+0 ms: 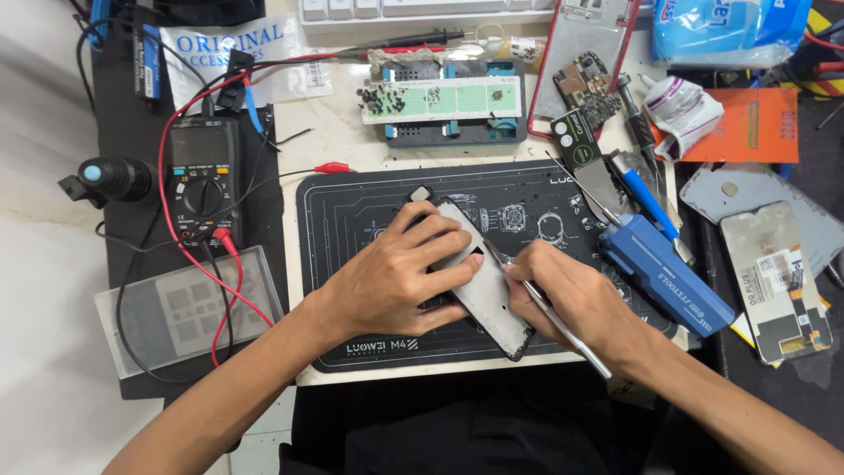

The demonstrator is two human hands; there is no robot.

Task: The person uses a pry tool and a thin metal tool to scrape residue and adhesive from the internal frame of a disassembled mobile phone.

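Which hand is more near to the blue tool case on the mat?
Right. The right hand lies just beside the blue tool case; the left hand rests farther away.
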